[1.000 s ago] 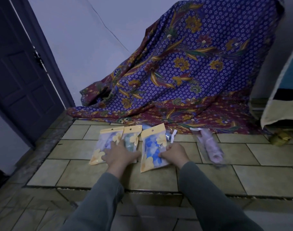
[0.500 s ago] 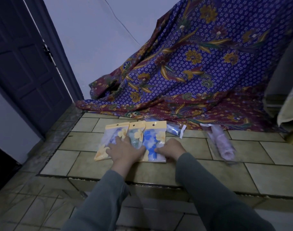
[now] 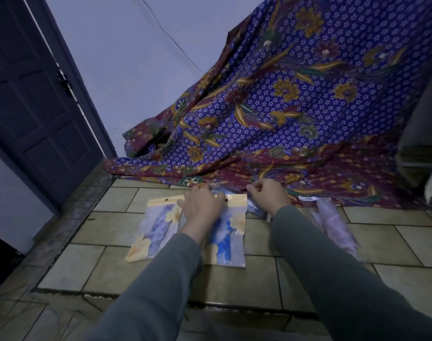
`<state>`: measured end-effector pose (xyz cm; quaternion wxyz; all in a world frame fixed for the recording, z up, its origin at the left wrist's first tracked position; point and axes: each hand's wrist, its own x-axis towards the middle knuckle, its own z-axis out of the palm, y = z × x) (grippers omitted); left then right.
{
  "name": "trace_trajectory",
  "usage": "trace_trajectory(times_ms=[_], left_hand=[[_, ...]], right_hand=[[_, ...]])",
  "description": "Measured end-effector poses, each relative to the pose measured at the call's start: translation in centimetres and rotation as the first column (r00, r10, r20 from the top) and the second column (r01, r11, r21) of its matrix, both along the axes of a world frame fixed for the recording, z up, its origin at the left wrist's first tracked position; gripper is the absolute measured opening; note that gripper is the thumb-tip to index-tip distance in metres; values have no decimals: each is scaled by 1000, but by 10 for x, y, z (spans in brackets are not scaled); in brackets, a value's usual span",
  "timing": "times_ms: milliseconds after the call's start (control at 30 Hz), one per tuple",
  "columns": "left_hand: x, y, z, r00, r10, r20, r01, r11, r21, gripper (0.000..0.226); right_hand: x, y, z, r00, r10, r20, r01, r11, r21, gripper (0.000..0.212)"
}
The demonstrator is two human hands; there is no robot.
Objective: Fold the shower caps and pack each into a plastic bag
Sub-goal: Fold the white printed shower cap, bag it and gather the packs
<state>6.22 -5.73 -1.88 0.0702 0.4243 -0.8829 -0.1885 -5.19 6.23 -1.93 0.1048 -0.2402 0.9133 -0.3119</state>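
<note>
Three packed bags with yellow headers lie side by side on the tiled floor. The left one (image 3: 158, 230) holds a pale blue cap, the right one (image 3: 228, 236) a bright blue cap, and my left arm mostly hides the middle one. My left hand (image 3: 201, 206) rests flat on their header ends. My right hand (image 3: 267, 195) is curled just beyond them, at the cloth's edge. It pinches the rim of a thin clear bag (image 3: 255, 209) with something blue inside, partly hidden under my wrist. A lilac shower cap in a clear bag (image 3: 333, 227) lies to the right.
A large blue and maroon floral cloth (image 3: 296, 107) drapes down from the wall onto the floor just behind the bags. A dark door (image 3: 30, 114) stands at the left. A step edge (image 3: 161, 295) runs across the floor in front of the bags.
Both hands have moved forward from the near ends of the packed bags to their far ends. The right hand left the blue packed bag and now pinches the clear bag behind it.
</note>
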Motion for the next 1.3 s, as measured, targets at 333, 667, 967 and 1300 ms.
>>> trace_trajectory(times_ms=[333, 667, 967, 1300], left_hand=[[-50, -37, -28, 999, 31, 19, -31, 998, 45, 37], [-74, -21, 11, 743, -251, -621, 342, 939, 29, 11], [-62, 14, 37, 557, -118, -822, 481, 853, 203, 55], [-43, 38, 50, 570, -27, -821, 672, 591, 447, 20]], right_hand=[[-36, -17, -31, 995, 69, 73, -78, 989, 127, 20], [-49, 4, 4, 971, 161, 174, -62, 881, -470, 45], [-37, 38, 32, 930, 329, 161, -135, 717, -683, 33], [-12, 63, 36, 939, 335, 74, -166, 633, -756, 18]])
